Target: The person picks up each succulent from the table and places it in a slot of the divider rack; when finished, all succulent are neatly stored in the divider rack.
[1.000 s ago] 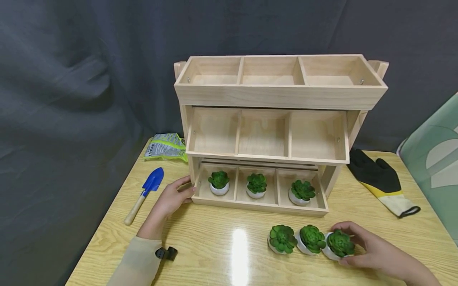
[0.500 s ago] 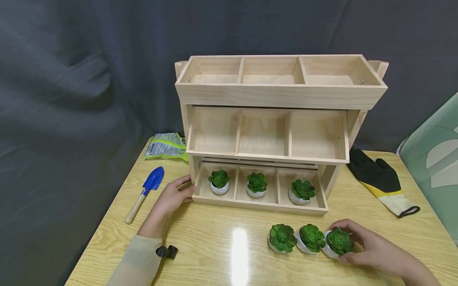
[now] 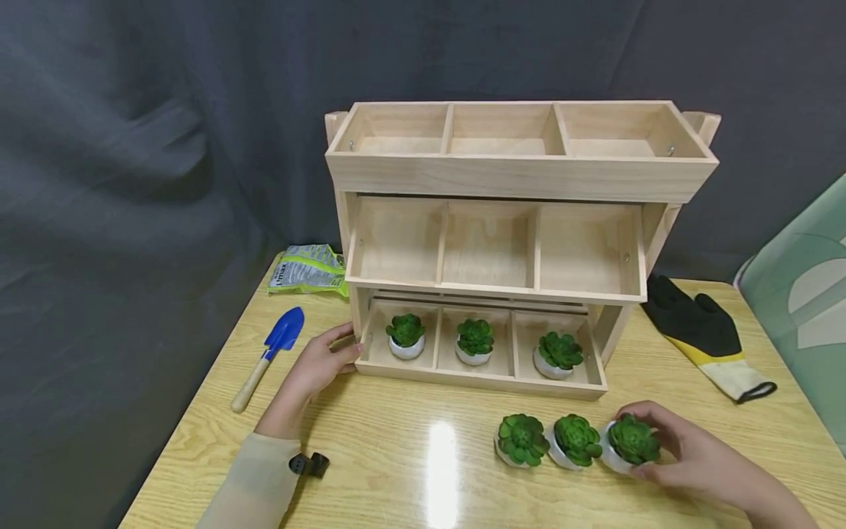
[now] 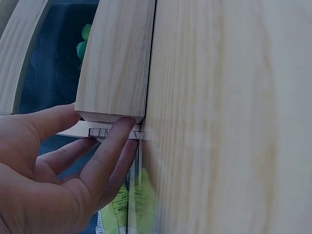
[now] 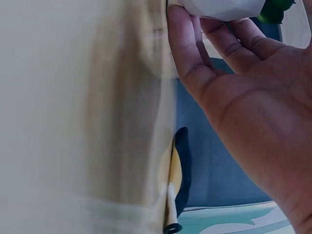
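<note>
**Right hand on the end pot, left hand steadying the wooden rack**

We take the wooden rack (image 3: 502, 250) as our landmark: three tiers, each split into three compartments, standing at the back of the pale wood surface (image 3: 396, 470).

Furthest left of the rack we see a blue trowel (image 3: 267, 356) with a wooden handle, and behind it, by the rack's left rear corner, a green packet (image 3: 307, 270). Our left hand (image 3: 317, 367) rests against the rack's bottom left corner, its fingers (image 4: 105, 156) straight and pressed to the wood, gripping nothing.

In the rack's lowest tier sit three small succulents (image 3: 473, 341) in white pots, one per compartment.

In front of the rack, toward its right half, three more stand in a row on the surface, touching one another. The rightmost pot (image 3: 631, 444) is the one in hand: a round white pot topped by a dark green rosette. Our right hand (image 3: 687, 459) curls around it from the right, fingers (image 5: 219, 36) and thumb grasping its white body. The middle pot (image 3: 576, 442) presses against its left side.

Right of the rack lies a black and yellow glove (image 3: 703, 334).
</note>
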The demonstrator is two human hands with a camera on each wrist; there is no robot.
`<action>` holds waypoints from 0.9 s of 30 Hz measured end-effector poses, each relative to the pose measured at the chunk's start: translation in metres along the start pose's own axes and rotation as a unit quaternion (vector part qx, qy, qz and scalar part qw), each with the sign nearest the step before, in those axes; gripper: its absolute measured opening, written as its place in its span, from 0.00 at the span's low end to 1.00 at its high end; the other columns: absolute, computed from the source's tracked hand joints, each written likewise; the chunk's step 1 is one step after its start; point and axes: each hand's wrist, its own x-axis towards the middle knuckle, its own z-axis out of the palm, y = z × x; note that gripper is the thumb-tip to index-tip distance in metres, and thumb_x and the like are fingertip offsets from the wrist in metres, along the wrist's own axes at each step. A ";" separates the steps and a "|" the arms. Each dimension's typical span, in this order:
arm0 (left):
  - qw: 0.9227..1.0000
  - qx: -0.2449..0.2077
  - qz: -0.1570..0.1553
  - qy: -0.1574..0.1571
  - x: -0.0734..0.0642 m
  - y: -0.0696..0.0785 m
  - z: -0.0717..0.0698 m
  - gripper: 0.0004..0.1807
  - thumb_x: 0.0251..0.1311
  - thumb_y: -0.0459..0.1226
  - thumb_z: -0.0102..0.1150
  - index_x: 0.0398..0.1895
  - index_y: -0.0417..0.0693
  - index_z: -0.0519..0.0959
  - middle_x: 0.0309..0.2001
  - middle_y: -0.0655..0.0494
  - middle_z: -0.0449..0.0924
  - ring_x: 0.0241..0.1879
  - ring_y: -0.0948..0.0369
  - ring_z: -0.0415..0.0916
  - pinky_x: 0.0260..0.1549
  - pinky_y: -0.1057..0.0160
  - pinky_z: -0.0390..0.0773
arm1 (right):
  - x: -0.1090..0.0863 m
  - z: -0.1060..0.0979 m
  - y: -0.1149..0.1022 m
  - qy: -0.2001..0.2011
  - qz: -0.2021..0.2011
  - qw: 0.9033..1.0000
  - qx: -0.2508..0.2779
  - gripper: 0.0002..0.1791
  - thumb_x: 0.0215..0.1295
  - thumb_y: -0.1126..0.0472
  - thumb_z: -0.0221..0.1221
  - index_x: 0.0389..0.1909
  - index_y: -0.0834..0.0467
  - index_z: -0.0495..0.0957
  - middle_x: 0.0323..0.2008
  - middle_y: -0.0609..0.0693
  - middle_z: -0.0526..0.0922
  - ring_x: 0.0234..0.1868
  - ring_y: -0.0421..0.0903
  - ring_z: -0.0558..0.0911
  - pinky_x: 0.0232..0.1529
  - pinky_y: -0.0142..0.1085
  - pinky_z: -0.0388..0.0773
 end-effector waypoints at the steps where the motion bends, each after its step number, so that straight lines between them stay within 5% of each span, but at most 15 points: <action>1: 1.000 0.001 -0.001 0.000 0.000 0.000 0.000 0.34 0.79 0.38 0.59 0.84 0.48 0.63 0.82 0.38 0.63 0.73 0.36 0.75 0.58 0.47 0.89 | -0.001 -0.001 -0.001 0.004 -0.004 1.000 -0.003 0.33 0.65 0.73 0.68 0.69 0.63 0.68 0.61 0.26 0.76 0.52 0.32 0.80 0.46 0.22 0.76; 14: 1.000 0.008 -0.001 0.001 0.001 0.000 -0.001 0.34 0.79 0.40 0.59 0.84 0.48 0.63 0.82 0.38 0.62 0.72 0.36 0.75 0.57 0.47 0.89 | 0.014 -0.010 -0.033 0.051 -0.111 0.992 -0.018 0.40 0.54 0.81 0.70 0.69 0.61 0.70 0.62 0.42 0.80 0.59 0.34 0.79 0.55 0.19 0.73; 27: 1.000 0.006 -0.004 0.002 0.002 -0.001 0.000 0.34 0.79 0.39 0.60 0.84 0.49 0.63 0.82 0.39 0.63 0.73 0.37 0.75 0.58 0.48 0.89 | 0.048 -0.022 -0.077 0.032 -0.128 0.991 0.023 0.39 0.58 0.82 0.66 0.71 0.64 0.68 0.60 0.47 0.79 0.55 0.37 0.82 0.56 0.22 0.78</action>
